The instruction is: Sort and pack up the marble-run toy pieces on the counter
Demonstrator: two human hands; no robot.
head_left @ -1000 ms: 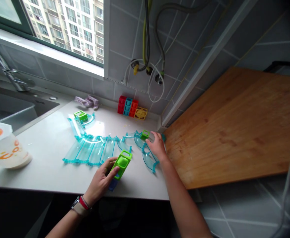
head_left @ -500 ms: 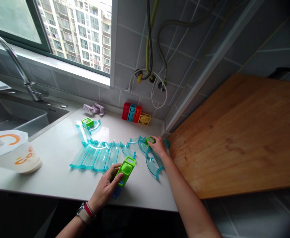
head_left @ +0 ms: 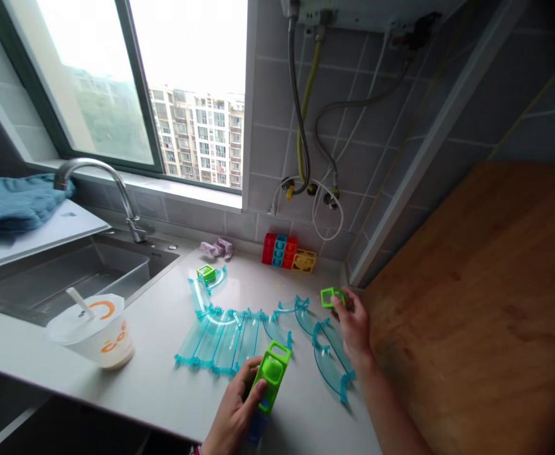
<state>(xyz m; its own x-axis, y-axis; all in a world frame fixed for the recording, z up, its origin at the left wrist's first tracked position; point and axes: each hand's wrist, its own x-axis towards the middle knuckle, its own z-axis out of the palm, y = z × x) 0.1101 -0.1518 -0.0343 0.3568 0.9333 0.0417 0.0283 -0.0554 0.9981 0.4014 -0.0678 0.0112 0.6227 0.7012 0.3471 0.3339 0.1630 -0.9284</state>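
My left hand (head_left: 236,404) is closed around a stack of toy blocks, a green block (head_left: 272,373) on top with a blue block (head_left: 257,426) below it, near the counter's front edge. In my right hand (head_left: 354,322) is a small green block (head_left: 330,297) with an open frame, pinched between thumb and fingers above the right end of the counter. Between and beyond my hands lie clear teal track pieces: several straight pieces (head_left: 225,344) side by side, and curved pieces (head_left: 329,363) to the right. Another green block (head_left: 206,273) sits by the curved pieces at the far left.
Red, blue and yellow blocks (head_left: 287,252) stand against the tiled wall, with light purple pieces (head_left: 216,248) to their left. A drink cup (head_left: 92,332) with a straw stands by the sink (head_left: 164,268). A large wooden board (head_left: 476,303) borders the right side.
My right hand has lifted the small green block up off the track pieces. The left hand still holds its stack. The head view has tilted up and turned left.
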